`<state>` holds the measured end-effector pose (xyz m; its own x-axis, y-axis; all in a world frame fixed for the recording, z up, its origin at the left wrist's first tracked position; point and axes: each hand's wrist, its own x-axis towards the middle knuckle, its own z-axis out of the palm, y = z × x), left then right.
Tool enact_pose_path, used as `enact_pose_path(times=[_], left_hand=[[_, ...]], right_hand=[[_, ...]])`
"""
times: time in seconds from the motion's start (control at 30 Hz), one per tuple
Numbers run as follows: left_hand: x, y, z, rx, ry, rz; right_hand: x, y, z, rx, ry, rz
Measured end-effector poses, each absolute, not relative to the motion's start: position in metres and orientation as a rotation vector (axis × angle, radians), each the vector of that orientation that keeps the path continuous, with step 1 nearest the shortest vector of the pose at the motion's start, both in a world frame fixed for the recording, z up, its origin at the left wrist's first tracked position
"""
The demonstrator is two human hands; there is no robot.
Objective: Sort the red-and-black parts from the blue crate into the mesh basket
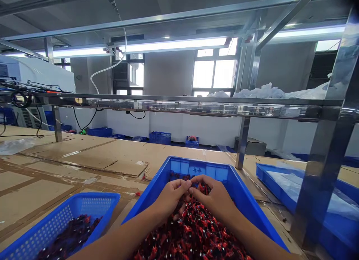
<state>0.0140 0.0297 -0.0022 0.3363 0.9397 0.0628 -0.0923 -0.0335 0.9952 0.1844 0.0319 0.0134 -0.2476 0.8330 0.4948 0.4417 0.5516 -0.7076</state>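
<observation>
Wires (pixel 193 234), red and black, tangled, heaped in a blue plastic crate (pixel 196 163) on a cardboard-covered table (pixel 84 155). Left hand (pixel 169 200) and right hand (pixel 213 200) together inside the crate, fingertips meeting just above the heap; whether they pinch any wire cannot be told. Perforated blue basket (pixel 95 201), holding darker wires (pixel 70 237), beside the crate on the left. Blue tray (pixel 269 174), lined with white plastic sheet (pixel 297 189), on the right.

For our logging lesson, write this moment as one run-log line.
left hand: in red-and-black wires | right hand: in same wires | blue crate: holds wires | blue perforated basket: left of crate
</observation>
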Motion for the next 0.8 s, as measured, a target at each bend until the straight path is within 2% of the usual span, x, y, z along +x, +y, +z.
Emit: enact_pose_path(times=[0.33,0.47,0.6,0.8], left_hand=[[0.013,0.024,0.000,1.404,0.688,0.964],[0.011,0.026,0.000,1.172,0.760,0.954],[0.005,0.034,-0.001,0.910,0.799,0.934],[0.006,0.038,-0.003,0.968,0.820,0.930]], right_hand=[[0.179,0.016,0.013,-0.807,-1.921,0.417],[0.178,0.012,0.015,-0.700,-1.907,0.232],[0.178,0.007,0.018,-0.676,-1.876,0.235],[0.176,0.009,0.011,-0.688,-1.899,0.207]])
